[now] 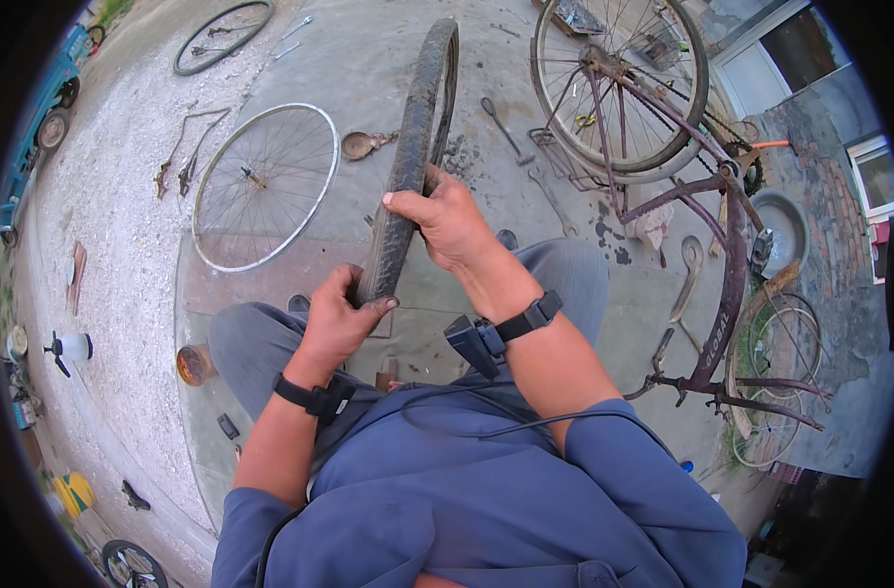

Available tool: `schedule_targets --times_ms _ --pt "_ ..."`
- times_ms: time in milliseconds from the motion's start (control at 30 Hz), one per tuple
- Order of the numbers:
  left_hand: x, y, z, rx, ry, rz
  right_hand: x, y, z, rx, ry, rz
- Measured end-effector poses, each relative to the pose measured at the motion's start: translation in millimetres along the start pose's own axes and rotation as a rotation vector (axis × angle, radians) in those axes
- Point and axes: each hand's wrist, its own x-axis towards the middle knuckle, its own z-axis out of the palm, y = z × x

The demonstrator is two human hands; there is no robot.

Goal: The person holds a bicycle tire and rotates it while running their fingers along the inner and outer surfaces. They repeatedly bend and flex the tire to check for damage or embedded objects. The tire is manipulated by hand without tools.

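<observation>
A dark, dirty bicycle tire [422, 113] stands edge-on in front of me, its tread facing left. My left hand [344, 318] is closed round its near, lower end, thumb and fingers on either side. Farther up, my right hand [447, 220] grips the tire with the thumb across the tread; its fingers are partly hidden behind. Whether a rim sits inside the tire cannot be made out from this angle. Left of it, a bare spoked wheel rim [200, 211] lies on the ground.
To the right stands an upturned purple bicycle frame [731, 274] with a spoked wheel [618, 83]. Wrenches [555, 201], a hammer [506, 127] and a rusty ladle-shaped dish [363, 145] lie ahead. A brown tin [194, 365] stands by my left knee. A grey basin [785, 230] sits near the wall.
</observation>
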Motion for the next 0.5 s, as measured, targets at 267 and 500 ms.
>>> schedule_targets --times_ms 267,500 --pt "9 1 4 0.052 0.084 0.044 5 2 1 0.150 0.023 -0.031" --pt "13 7 -4 -0.101 -0.012 -0.004 6 -1 2 0.190 0.050 0.000"
